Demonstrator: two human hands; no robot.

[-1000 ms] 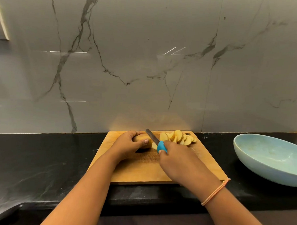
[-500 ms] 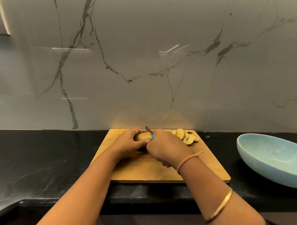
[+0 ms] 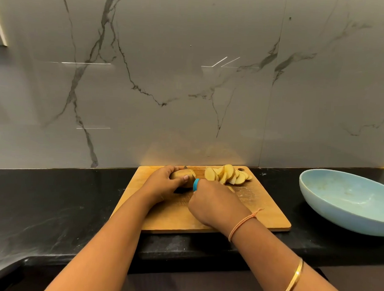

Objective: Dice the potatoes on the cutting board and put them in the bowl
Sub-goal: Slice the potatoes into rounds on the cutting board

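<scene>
From the head camera I see my left hand (image 3: 163,184) curled over the uncut potato (image 3: 182,175) at the far left of the cutting board (image 3: 261,210). Its fingers wrap the top and far side, and the thumb presses the near side just beside the cut face. My right hand (image 3: 215,203) is closed around the blue handle of the knife (image 3: 195,185). The blade sits in the potato's right end, right next to the left thumb. A fan of potato slices (image 3: 227,175) lies just right of the blade, near the board's far edge. The pale blue bowl (image 3: 347,200) stands on the black counter (image 3: 52,205), well apart on the right.
</scene>
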